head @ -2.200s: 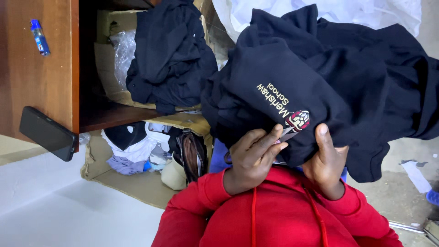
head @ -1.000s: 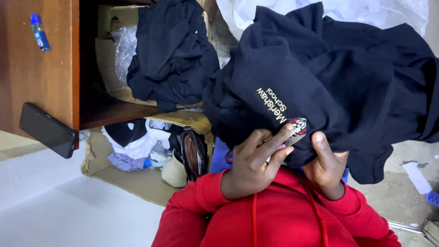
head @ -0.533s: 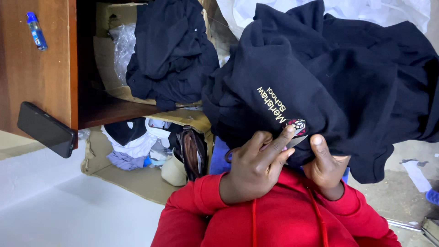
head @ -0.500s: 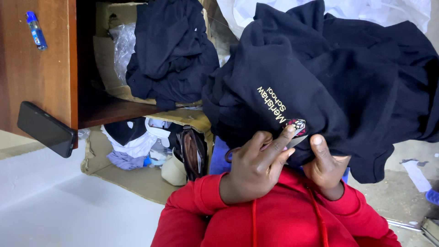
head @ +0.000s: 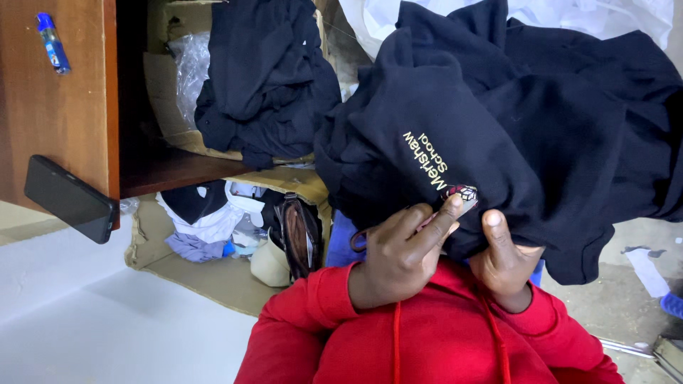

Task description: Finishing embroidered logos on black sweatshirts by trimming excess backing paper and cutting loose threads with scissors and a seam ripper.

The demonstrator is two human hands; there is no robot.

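Observation:
A dark navy sweatshirt (head: 498, 135) with a stitched emblem (head: 461, 193) is bunched up in front of me, above my red hooded top (head: 427, 341). My left hand (head: 398, 259) pinches the fabric at the emblem, its index finger lying across the emblem. A thin dark loop shows under its fingers; what it is I cannot tell. My right hand (head: 505, 263) grips the sweatshirt's lower fold just right of the emblem, thumb pointing up.
A wooden cabinet (head: 57, 114) stands open at left, with dark clothes (head: 263, 78) in a cardboard box inside. A black phone (head: 70, 199) leans on it. Loose clothes and a brown bag (head: 292, 231) lie on cardboard on the floor. White cloth (head: 569, 11) lies behind.
My left hand's fingers have slid up over the emblem and stretched out. My right hand keeps its grip, with its thumb shifted slightly. The sweatshirt has barely moved.

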